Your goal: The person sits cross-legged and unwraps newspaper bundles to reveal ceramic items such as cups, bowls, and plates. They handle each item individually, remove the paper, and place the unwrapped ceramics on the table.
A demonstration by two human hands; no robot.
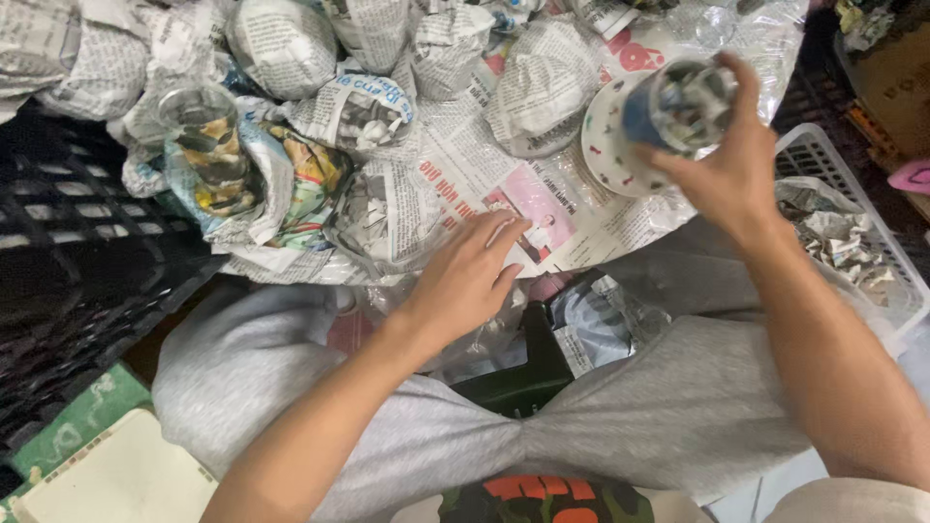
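Clear glass, round and smooth: a drinking glass with crumpled paper inside sits gripped in the right hand, fingers curled around its rim, held over a dotted white saucer. The left hand lies flat, fingers spread, on a sheet of newspaper. Crinkled newspaper bundles crowd behind, beside a white plastic basket.

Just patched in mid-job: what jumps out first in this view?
The right hand holds a clear glass stuffed with paper, up at the upper right above a white saucer. The left hand lies flat on spread newspaper sheets at centre. Newspaper-wrapped bundles crowd the top, and an unwrapped glass sits in crumpled paper at the left.
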